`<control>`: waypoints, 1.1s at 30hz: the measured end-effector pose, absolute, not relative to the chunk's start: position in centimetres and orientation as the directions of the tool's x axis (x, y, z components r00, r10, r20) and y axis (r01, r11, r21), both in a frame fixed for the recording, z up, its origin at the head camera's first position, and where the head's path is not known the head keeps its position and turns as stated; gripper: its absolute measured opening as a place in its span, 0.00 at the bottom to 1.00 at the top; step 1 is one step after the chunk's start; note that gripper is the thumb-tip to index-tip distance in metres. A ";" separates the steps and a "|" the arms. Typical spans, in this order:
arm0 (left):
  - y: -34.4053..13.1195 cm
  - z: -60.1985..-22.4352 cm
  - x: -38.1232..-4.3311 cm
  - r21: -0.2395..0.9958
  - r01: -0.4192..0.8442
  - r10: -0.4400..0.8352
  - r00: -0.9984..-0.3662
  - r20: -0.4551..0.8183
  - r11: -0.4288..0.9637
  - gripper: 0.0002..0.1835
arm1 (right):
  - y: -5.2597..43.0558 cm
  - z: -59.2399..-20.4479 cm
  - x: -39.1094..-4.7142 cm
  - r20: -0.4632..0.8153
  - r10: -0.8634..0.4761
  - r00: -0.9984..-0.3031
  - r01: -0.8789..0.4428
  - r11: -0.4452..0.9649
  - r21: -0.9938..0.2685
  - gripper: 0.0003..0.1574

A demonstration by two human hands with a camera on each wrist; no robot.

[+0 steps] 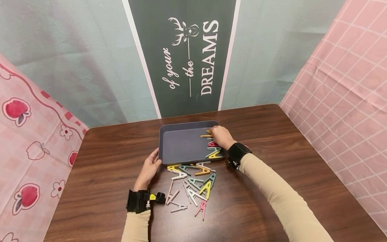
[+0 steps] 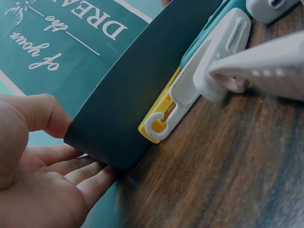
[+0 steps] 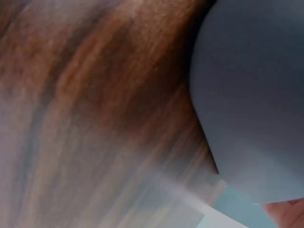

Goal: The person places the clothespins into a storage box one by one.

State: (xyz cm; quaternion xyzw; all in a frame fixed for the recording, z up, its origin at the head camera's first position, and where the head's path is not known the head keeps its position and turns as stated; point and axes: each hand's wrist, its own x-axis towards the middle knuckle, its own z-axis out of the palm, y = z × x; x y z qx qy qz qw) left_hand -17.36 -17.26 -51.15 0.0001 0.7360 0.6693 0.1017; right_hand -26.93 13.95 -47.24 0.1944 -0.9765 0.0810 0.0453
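Observation:
A dark grey tray [image 1: 181,146] lies on the table. My left hand [image 1: 149,168] grips its near left corner; in the left wrist view the thumb bends over the rim of the tray [image 2: 118,85] and the fingers lie against the outside and underneath. Over the tray's right side, my right hand [image 1: 223,137] pinches an orange clothespin [image 1: 206,136]. Below it in the tray lie a red clothespin [image 1: 213,144], a green one [image 1: 212,150] and a yellow one [image 1: 214,155], in a column. The right wrist view shows mostly the tray's wall [image 3: 251,95], with fingers [image 3: 287,213] at the corner.
Several loose clothespins lie in front of the tray, among them a white clothespin [image 1: 179,175], a yellow-green clothespin [image 1: 206,189] and a pink clothespin [image 1: 201,209]. The wooden table [image 1: 257,201] is bounded by hanging cloths at the back and sides.

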 end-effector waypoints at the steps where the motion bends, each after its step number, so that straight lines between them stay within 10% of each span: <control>1: -17.3 -51.2 -17.4 0.985 -0.136 0.136 -0.979 -0.150 0.106 0.34 | 14.0 -47.3 -26.9 0.118 -0.373 -0.920 -0.388 0.912 -0.137 0.13; 33: -17.1 -50.9 -17.3 0.983 -0.154 0.122 -0.979 -0.165 0.097 0.34 | 14.2 -46.7 -24.9 0.173 -0.401 -0.900 -0.435 0.852 -0.291 0.13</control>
